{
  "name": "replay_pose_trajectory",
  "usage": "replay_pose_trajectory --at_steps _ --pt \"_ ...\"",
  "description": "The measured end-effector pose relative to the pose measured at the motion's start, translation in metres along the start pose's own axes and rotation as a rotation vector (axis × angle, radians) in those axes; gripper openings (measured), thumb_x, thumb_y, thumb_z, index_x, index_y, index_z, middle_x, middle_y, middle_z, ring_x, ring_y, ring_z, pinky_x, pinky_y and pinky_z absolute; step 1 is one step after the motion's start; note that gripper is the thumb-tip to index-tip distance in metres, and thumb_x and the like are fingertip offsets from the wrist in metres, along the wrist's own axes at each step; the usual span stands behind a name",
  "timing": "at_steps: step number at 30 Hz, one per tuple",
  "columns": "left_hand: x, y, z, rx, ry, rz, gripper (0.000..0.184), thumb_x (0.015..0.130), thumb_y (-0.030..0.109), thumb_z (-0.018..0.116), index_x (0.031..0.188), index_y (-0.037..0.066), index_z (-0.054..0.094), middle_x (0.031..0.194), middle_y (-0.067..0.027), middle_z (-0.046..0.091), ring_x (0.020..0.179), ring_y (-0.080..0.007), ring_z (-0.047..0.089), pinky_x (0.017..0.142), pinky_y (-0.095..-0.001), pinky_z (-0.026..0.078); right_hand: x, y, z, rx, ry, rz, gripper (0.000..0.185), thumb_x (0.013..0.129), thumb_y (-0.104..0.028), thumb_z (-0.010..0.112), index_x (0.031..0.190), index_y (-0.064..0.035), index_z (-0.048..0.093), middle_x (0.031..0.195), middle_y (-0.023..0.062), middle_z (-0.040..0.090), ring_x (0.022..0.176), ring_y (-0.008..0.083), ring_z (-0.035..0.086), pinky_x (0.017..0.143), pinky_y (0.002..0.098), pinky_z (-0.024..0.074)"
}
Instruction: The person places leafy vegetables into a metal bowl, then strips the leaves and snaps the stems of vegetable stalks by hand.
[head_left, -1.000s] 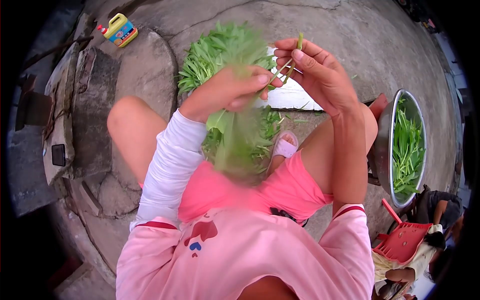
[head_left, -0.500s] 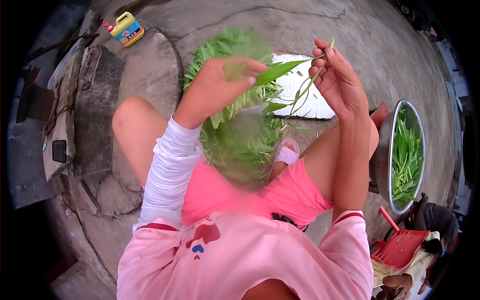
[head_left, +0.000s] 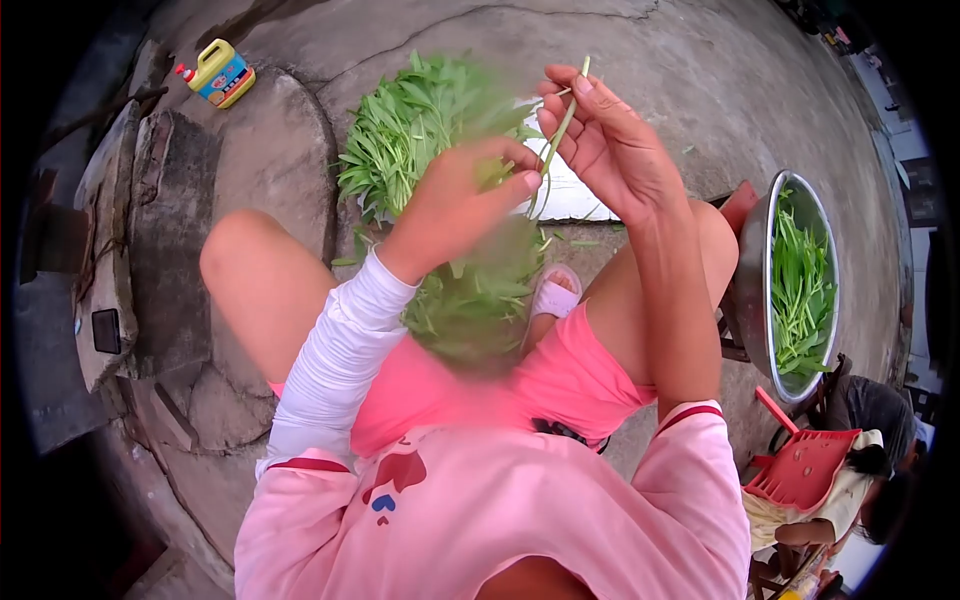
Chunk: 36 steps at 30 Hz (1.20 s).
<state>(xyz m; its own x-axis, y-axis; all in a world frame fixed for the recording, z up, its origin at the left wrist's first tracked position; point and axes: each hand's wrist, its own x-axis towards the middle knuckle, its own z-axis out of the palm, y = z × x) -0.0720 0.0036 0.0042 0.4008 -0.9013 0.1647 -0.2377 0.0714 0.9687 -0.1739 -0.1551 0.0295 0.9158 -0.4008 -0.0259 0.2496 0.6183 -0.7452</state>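
Extending forward over pink shorts [head_left: 590,370], two bent arms from a pink T-shirt [head_left: 560,490], soft cloth, dark-red cuff trim, red and blue heart prints. Left arm: wrinkled white oversleeve [head_left: 335,345], wrist bare. Left hand [head_left: 460,200]: back up, thumb and forefinger closed on the lower part of a green stem [head_left: 562,130]; other fingers largely hidden. Right hand [head_left: 615,140]: bare-armed, raised, palm turned inward, thumb and fingertips pinching the stem near its top, remaining fingers loosely curled. Stem: slender, smooth, between the two hands, above a white board [head_left: 575,195], flat, worn at the surface. Beneath and beside the left hand: loose greens [head_left: 470,305], blurred; one pale pink slipper [head_left: 555,298], worn on a foot. Past the left hand: a heap of leafy greens [head_left: 400,125], long narrow leaves. Right side: metal basin [head_left: 755,295], round, shiny, holding cut greens [head_left: 800,290]; nearby, a red plastic chair [head_left: 805,465] and a partly visible person [head_left: 870,415]. Far left, on rough concrete [head_left: 265,190]: yellow jug [head_left: 222,78], red cap, blue label, lettering too small to read.
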Motion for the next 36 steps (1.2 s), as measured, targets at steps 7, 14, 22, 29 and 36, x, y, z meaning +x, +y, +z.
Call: replay_pose_trajectory --at_steps 7,14,22,29,36 --pt "0.005 0.003 -0.011 0.062 0.063 -0.042 0.017 0.088 0.018 0.063 0.087 0.002 0.06 0.072 0.0058 0.053 0.066 -0.0022 0.044 0.06 -0.02 0.036 -0.008 0.013 0.005 -0.782 0.033 -0.007 0.033 0.089 -0.031 0.062 0.101 -0.0008 0.058 0.088 0.0026 0.059 0.082 0.0113 0.056 0.077 0.0265 0.0472" --pt "0.008 0.013 -0.03 -0.243 -0.024 -0.337 0.02 0.092 0.024 0.054 0.095 0.005 0.058 0.073 0.003 0.055 0.052 -0.0007 0.034 0.045 -0.0178 0.025 -0.009 0.006 0.01 -0.834 0.029 0.012 0.023 0.09 -0.026 0.059 0.091 -0.0026 0.06 0.081 -0.001 0.058 0.073 0.006 0.05 0.067 0.0228 0.0434" --pt "0.008 0.008 -0.034 -0.421 -0.23 -0.358 0.032 0.094 0.028 0.049 0.107 0.001 0.059 0.08 -0.0038 0.061 0.049 -0.001 0.031 0.042 -0.0175 0.024 -0.008 0.005 0.012 -0.724 0.111 0.069 0.022 0.086 -0.024 0.057 0.088 -0.0022 0.062 0.076 -0.0005 0.056 0.071 0.0073 0.052 0.066 0.0242 0.0439" --pt "0.006 0.011 -0.033 -0.256 -0.195 -0.28 0.035 0.093 0.032 0.051 0.109 0.002 0.061 0.077 -0.0037 0.064 0.048 -0.0004 0.032 0.044 -0.0181 0.026 -0.008 0.0 0.009 -0.732 0.15 0.012 0.021 0.086 -0.024 0.059 0.085 -0.0029 0.062 0.075 -0.0009 0.057 0.068 0.0061 0.051 0.061 0.0231 0.0423" --pt "0.005 0.005 -0.02 -0.041 -0.236 -0.118 0.035 0.092 0.033 0.052 0.107 0.004 0.064 0.083 -0.0008 0.067 0.05 0.0002 0.033 0.045 -0.0165 0.028 -0.008 0.002 0.01 -0.841 0.194 -0.037 0.022 0.088 -0.025 0.06 0.081 -0.0043 0.058 0.071 -0.0014 0.054 0.056 0.0039 0.045 0.049 0.0194 0.0354"
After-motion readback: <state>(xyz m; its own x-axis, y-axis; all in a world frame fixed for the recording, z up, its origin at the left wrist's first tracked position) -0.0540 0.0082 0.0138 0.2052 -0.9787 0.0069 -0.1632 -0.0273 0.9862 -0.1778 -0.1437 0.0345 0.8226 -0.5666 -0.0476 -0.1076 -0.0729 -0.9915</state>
